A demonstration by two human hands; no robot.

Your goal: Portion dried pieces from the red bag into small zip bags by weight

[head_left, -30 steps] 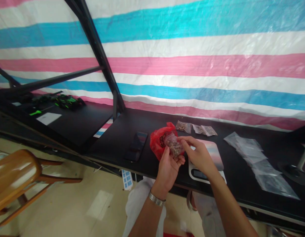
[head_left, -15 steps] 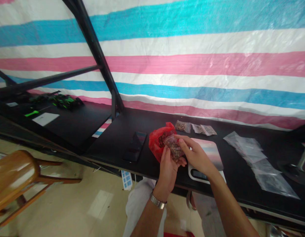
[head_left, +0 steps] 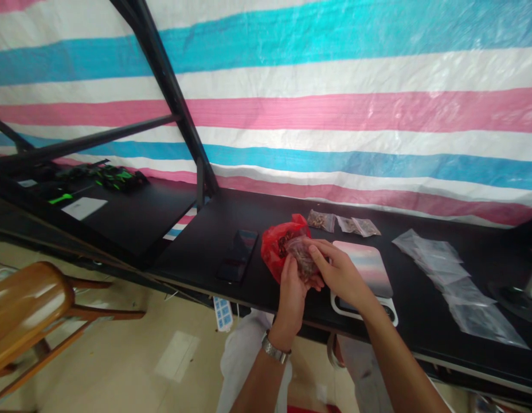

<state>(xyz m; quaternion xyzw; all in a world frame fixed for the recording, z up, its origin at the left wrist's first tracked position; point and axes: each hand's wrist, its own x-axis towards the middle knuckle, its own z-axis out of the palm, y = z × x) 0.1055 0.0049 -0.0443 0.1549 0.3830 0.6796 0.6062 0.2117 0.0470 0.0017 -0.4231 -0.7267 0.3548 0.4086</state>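
Both hands hold a small clear zip bag filled with brownish dried bits. My left hand grips it from below and the left, thumb on its front. My right hand pinches its upper right edge. Just behind the bag, an open red plastic bag with dark reddish-brown pieces inside rests on the black table. A kitchen scale with a shiny top plate stands to the right, partly hidden by my right hand and forearm.
Filled zip bags lie at the back of the table. Several flat clear bags overlap in a row on the right. A dark phone lies left of the red bag. A wooden chair stands at lower left.
My right hand has shifted slightly along the zip bag's top edge, and the bag has tilted a little. The whole view has moved slightly; other things stay put.
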